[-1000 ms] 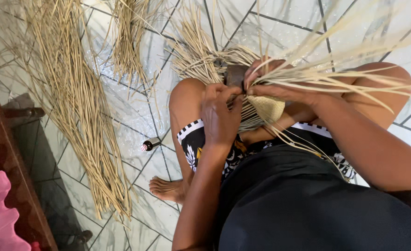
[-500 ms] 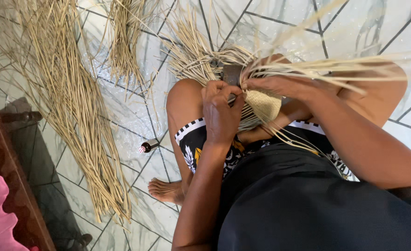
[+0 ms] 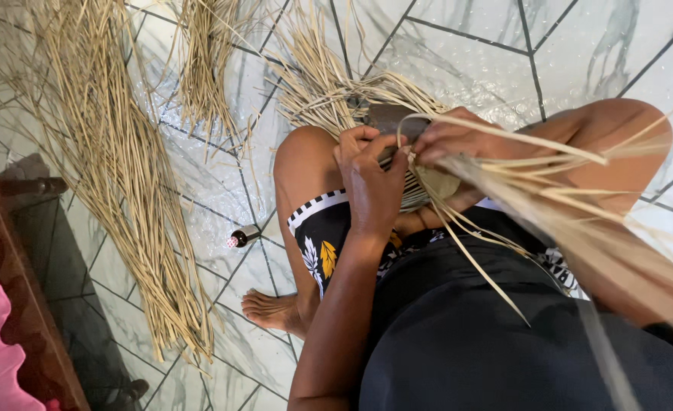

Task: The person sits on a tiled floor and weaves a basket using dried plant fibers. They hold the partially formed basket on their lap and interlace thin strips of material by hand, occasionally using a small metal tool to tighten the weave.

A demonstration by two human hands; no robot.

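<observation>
1. Since the earlier frames both hands sit a little lower over the lap, and the loose strands [image 3: 549, 164] fan further toward my right knee.
2. I keep the left hand [image 3: 370, 179] clenched on the weave [image 3: 435, 183], thumb on top, so the finished part does not slacken.
3. With the right hand [image 3: 458, 137] I pinch one strand; its fingers [image 3: 435, 148] are closed on it just above the weave.
4. To do this step well, I judge, each strand should be pulled snug and flat against its neighbour before the next one crosses, with the left grip steady.
5. The weave is a small, pale, tightly plaited piece, resting between my hands above the thighs, against a dark object I cannot make out.
6. Long, thin, dry, straw-coloured strands trail from it across the black skirt [image 3: 504, 342].
7. On the tiled floor [image 3: 580, 46] lie more bundles [image 3: 116, 167], and a small capped bottle [image 3: 243, 236] sits beside my left knee.
</observation>
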